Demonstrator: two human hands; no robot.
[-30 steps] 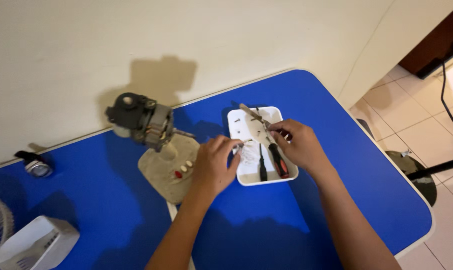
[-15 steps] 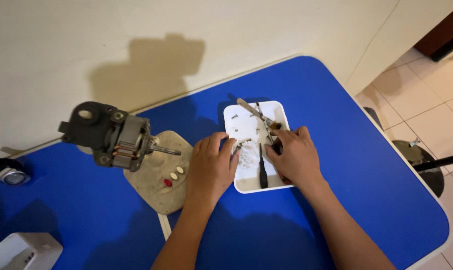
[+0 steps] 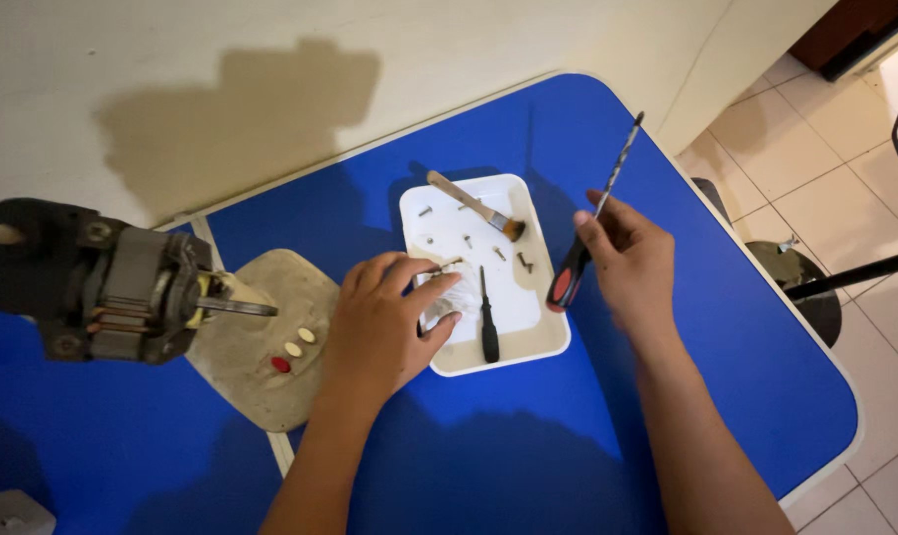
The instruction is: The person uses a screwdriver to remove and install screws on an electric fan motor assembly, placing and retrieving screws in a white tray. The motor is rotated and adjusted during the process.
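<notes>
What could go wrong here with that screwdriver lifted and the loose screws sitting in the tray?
1. The right hand holds the screwdriver loosely above the white tray; a slip could drop it onto the small screws and scatter them.
2. The left hand presses the tray's near edge by the crumpled wrapper; that might tip the tray.
3. The fan motor has a bare shaft pointing toward the left hand, which could get jabbed.
</notes>
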